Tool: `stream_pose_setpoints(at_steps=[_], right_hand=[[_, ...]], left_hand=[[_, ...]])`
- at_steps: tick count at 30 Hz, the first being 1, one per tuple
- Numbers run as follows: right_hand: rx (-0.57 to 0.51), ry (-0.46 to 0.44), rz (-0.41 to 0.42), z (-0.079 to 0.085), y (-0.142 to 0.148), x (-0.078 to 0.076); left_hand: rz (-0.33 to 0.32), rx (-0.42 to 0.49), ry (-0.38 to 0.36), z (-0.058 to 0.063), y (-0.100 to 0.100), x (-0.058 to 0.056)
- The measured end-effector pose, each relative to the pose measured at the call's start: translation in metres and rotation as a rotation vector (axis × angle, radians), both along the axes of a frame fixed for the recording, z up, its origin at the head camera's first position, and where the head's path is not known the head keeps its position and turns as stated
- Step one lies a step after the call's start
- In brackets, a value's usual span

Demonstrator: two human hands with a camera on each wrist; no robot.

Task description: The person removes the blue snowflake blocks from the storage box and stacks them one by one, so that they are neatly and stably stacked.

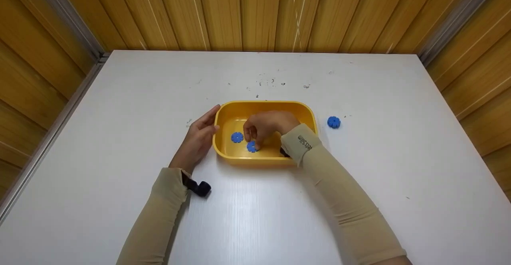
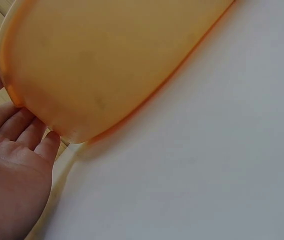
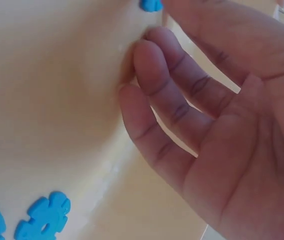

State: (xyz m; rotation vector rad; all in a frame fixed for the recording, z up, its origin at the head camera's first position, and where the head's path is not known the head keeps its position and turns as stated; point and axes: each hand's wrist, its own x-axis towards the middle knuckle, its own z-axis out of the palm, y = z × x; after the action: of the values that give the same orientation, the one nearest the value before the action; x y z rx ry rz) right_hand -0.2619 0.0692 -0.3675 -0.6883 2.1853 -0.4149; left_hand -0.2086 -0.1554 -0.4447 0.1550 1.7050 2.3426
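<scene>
In the head view, a yellow bin (image 1: 259, 159) is set on the white counter (image 1: 239, 213). Its left end is touched by the left hand (image 1: 198, 136), the fingers extended along the outside and the thumb at the rim. The right hand (image 1: 269, 124) is lowered inside the bin, its fingers bent; a notched blue disc (image 1: 251, 147) is touched at the fingertips, but whether it is gripped cannot be told. A second disc (image 1: 237, 137) is seen just to the left on the bin's floor, and a third disc (image 1: 333, 122) is placed on the counter, apart from the bin's right end. In the left wrist view, the bin's outer side is met by loosely opened fingers. In the right wrist view, three fingers are seen gently curved; blue is glimpsed beside the thumb at the top edge, and two discs are seen at lower left, both cut off by the picture's border.
</scene>
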Motion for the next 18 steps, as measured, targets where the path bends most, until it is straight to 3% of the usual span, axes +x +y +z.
stream_pose_setpoints(at_steps=[7,18], right_hand=[[0.032,-0.01,-0.051,-0.0002,-0.0015,0.0021],[-0.001,0.057,-0.021,0.001,0.0048,-0.0025]], left_hand=[[0.004,0.007,-0.001,-0.0002,0.0007,0.0005],[-0.007,-0.013,0.009,-0.0004,-0.0005,-0.0006]])
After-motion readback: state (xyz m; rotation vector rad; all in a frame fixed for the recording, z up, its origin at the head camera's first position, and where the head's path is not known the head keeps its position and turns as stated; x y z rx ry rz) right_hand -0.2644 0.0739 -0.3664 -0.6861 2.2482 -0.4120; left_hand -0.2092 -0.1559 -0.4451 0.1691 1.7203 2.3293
